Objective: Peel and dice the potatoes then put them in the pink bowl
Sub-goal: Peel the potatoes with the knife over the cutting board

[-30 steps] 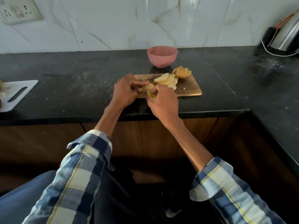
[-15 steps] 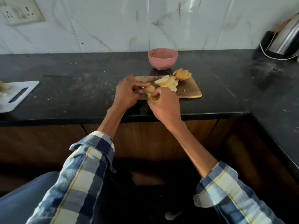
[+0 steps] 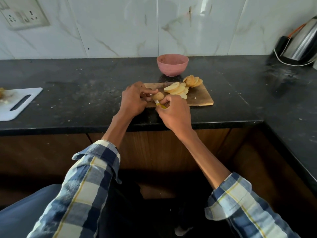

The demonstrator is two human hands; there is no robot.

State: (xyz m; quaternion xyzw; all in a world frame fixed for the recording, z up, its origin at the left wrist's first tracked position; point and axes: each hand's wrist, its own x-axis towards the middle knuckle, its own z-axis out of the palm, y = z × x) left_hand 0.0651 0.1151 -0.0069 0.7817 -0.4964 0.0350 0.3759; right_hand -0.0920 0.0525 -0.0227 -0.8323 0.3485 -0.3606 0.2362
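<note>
My left hand (image 3: 134, 98) holds a small potato piece (image 3: 158, 96) over the near left end of the wooden cutting board (image 3: 200, 98). My right hand (image 3: 174, 112) grips a knife with a yellow handle (image 3: 161, 105); its pale blade touches the potato piece from below. Pale potato slices (image 3: 175, 90) lie fanned on the board, with a second stack of browner slices (image 3: 193, 81) at its far edge. The pink bowl (image 3: 172, 64) stands just behind the board; I see nothing inside it.
A white cutting board (image 3: 18, 103) with scraps lies at the far left of the black counter (image 3: 85, 93). A steel kettle (image 3: 303, 42) with a white cord sits at the back right. The counter turns a corner along the right side.
The view shifted slightly. Both hands stay at the board's near left end, still holding the potato piece and the knife, with only small movements.
</note>
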